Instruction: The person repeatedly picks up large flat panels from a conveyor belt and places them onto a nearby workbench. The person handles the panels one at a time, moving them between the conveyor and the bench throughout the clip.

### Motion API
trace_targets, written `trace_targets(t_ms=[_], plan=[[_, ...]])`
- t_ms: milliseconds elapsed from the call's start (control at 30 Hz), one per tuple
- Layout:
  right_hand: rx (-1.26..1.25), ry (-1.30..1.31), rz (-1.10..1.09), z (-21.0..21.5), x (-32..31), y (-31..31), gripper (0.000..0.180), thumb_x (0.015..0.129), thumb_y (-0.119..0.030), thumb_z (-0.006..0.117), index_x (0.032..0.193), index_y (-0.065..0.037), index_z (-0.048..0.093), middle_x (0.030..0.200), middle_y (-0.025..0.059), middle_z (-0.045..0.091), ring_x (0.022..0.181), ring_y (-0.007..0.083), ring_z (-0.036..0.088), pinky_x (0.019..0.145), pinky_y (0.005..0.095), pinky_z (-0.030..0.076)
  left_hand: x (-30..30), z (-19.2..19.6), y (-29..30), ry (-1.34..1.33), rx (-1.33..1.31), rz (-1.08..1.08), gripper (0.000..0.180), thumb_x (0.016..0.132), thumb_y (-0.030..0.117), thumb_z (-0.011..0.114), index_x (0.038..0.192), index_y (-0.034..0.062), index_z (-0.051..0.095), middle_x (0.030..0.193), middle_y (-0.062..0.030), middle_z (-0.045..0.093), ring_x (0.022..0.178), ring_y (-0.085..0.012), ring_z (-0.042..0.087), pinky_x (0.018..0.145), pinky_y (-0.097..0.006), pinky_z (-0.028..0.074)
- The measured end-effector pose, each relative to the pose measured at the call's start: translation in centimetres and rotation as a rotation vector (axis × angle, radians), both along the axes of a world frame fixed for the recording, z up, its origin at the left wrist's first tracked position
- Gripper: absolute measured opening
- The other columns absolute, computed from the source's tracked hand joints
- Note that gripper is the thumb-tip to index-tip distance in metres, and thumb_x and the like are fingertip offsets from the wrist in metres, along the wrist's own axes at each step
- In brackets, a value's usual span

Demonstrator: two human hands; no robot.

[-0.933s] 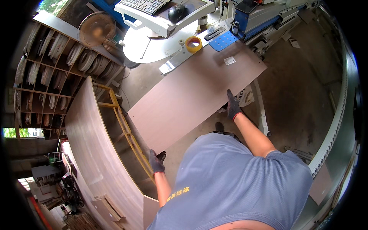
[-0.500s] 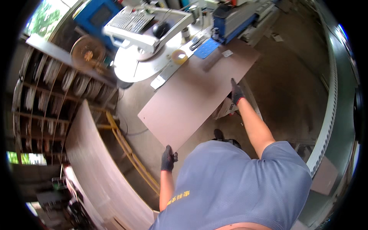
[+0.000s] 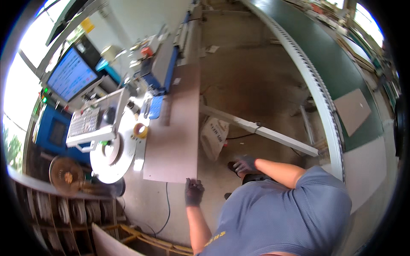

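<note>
A long brownish-grey board (image 3: 175, 145) lies along the machine's side, its far end beside a blue block. My left hand (image 3: 194, 193), in a dark glove, is at the board's near right corner, with fingers curled at the edge. My right hand (image 3: 244, 164), also gloved, is off the board and close to my body above my foot; motion smears its fingers. A small white label (image 3: 177, 81) sits on the far part of the board.
A white machine table (image 3: 121, 158) with a tape roll (image 3: 141, 130), keyboard (image 3: 84, 123) and monitor (image 3: 72, 73) stands left. A white sack (image 3: 215, 136) and a grey floor beam (image 3: 265, 137) lie right of the board. Beyond is a green conveyor (image 3: 294, 38) with boards on it.
My view has turned to the right. The board now lies lengthwise along the machine. My right hand has let go of its long edge and moved back towards my body; my left stays at the near corner.
</note>
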State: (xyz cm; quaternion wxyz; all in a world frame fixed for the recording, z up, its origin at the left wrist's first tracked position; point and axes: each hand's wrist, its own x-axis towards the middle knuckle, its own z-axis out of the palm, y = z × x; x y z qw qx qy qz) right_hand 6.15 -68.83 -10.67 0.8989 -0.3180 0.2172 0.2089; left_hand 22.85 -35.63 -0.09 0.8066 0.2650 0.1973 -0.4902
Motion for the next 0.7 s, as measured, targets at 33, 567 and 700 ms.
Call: trace_targets(t_ms=[33,567,700], plan=[[0.408,-0.019,-0.099,-5.5,-5.5,-6.0,0.030,0.096,-0.036,0.042,0.109,-0.011,0.053,0.107,0.0162,0.059,0.092,0.0320,0.060,0.079,0.0429,0.050,0.5,1.4,-2.8,-0.024,0.019,-0.063,0.033,0.093,0.043,0.050,0.077,0.0148,0.054,0.072,-0.0038,0.050,0.061,-0.0144,0.044,0.055,-0.026,0.037],[-1.041,0.594,-2.239,11.1,-58.5,-23.3,0.029,0.089,-0.037,0.058,0.100,-0.011,0.060,0.080,0.0048,0.055,0.062,0.0163,0.053,0.058,0.0335,0.047,-6.1,-2.4,-10.3,-0.270,0.407,-0.104,0.023,0.091,0.030,0.060,0.101,0.0097,0.058,0.082,0.0013,0.054,0.076,-0.0073,0.052,0.064,-0.021,0.047],[-0.471,0.769,-2.411,6.2,-69.9,-23.6,0.053,0.084,-0.050,0.055,0.121,-0.013,0.045,0.111,0.0091,0.046,0.097,0.0238,0.043,0.082,0.0404,0.039,-13.0,-6.2,-13.1,-0.157,0.285,-0.344,0.014,0.093,0.027,0.055,0.093,0.0136,0.056,0.078,0.0038,0.054,0.069,-0.0093,0.052,0.062,-0.023,0.046]])
